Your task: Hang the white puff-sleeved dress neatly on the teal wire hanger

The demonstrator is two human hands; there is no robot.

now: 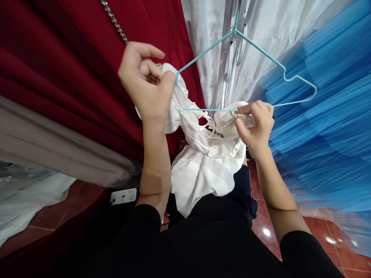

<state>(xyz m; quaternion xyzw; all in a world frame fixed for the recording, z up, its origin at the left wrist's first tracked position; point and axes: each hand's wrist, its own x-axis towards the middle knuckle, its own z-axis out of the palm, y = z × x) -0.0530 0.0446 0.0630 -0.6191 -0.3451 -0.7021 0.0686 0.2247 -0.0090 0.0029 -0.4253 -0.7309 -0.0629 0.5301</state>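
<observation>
Her left hand (147,87) pinches the white dress (203,154) shoulder onto the left end of the turquoise wire hanger (246,38). The right hand (256,125) grips the other pearl-trimmed shoulder under the hanger's bar. The dress sags between both hands, flanked by red fabric (58,69) and blue tulle (327,127).

A dress shop or tailor's room, by the look of it — a red gown (72,58), silvery white drapes (214,50) and blue tulle (327,127) hang crowded together over a tiled floor (333,231).
</observation>
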